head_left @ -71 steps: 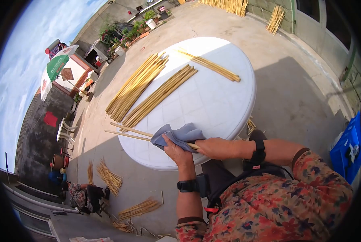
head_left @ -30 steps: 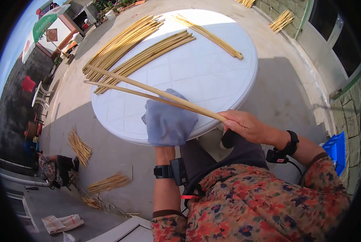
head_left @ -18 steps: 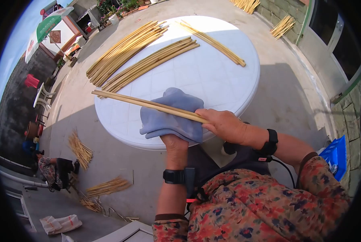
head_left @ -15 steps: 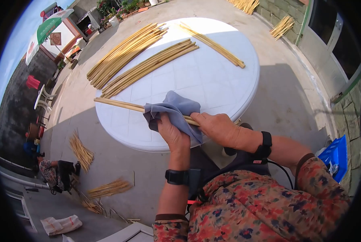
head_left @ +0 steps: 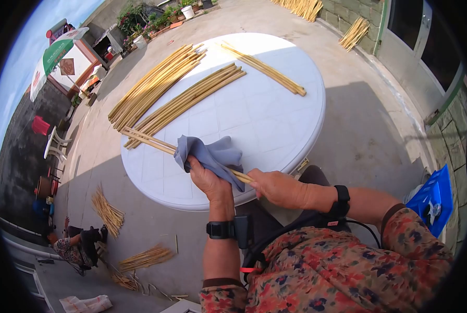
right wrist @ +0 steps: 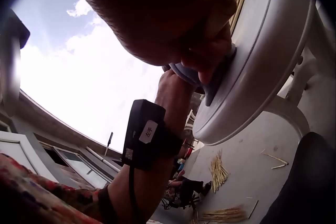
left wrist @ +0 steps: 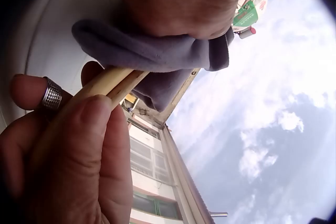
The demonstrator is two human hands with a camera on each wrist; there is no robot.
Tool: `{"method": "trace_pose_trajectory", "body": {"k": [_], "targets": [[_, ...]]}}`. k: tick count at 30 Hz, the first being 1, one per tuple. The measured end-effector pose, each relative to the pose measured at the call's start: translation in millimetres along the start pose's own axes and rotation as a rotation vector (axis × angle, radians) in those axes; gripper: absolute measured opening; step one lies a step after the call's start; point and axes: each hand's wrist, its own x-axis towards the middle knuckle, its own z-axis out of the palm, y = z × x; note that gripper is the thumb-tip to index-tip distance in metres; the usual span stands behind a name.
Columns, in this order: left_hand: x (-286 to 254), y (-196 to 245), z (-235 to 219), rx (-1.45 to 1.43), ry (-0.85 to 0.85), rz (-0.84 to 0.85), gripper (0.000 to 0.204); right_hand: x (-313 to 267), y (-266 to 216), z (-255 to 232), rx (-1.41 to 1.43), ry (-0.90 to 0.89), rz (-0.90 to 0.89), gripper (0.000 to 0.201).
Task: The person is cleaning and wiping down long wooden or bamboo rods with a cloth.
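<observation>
Two thin yellowish sticks (head_left: 149,140) slant over the near edge of the white round table (head_left: 275,141). My left hand (head_left: 210,180) grips a grey-blue cloth (head_left: 212,156) folded round the sticks' middle, the thumb side upward. The cloth hides that stretch of them. At their near ends my right hand (head_left: 278,189) holds both sticks, just past the cloth. In the left wrist view, the right thumb and fingers (left wrist: 86,124) pinch the sticks side by side, and a metal ring band (left wrist: 52,94) shows on one finger. The cloth (left wrist: 152,53) wraps them beneath the left hand.
On the table lie a large bundle of sticks (head_left: 158,86), a smaller row (head_left: 189,101) and a few sticks (head_left: 267,71) at the right. Stick piles (head_left: 107,211) lie on the ground at left, near a seated person (head_left: 77,249). A blue crate (head_left: 434,201) stands right.
A second ago the cloth lay spread over the left hand beneath the sticks; the left fingers have since closed it round them. The right hand still holds the near ends.
</observation>
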Motion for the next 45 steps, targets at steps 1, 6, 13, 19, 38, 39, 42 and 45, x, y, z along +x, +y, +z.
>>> {"method": "trace_pose_trajectory", "body": {"k": [1,6,13,19,38,39,42,45], "targets": [[1.5,0.3,1.1,0.001,-0.002,-0.001,0.039,-1.3,-0.9,1.3,-0.101,0.021,-0.002,0.018],[21.9,2.3,-10.1,0.107,0.11,0.035,0.04,-13.9,-2.6,1.2,-0.269,0.062,0.002,0.017],[32.1,13.8,-16.1,0.101,0.261,-0.049,0.038,-54.8,3.3,-16.2,-0.258,-0.014,0.029,0.015],[43.1,33.4,-32.8,0.086,0.285,-0.043,0.041,-128.2,23.5,-53.2,-0.185,-0.122,0.148,0.026],[16.6,64.8,-81.7,-0.209,-0.022,-0.116,0.049,-235.0,96.1,-116.4,-0.299,0.179,0.357,0.022],[12.0,64.2,-83.4,-0.206,-0.019,-0.117,0.049,-239.2,98.1,-115.7,-0.296,0.177,0.359,0.022],[-3.1,61.3,-93.0,-0.142,0.021,-0.147,0.05,-223.0,85.5,-105.7,0.015,0.379,0.513,0.023],[7.5,35.9,-122.5,-0.041,-0.234,-0.152,0.052,-169.6,57.3,-84.7,-0.047,0.329,0.295,0.025]]}}
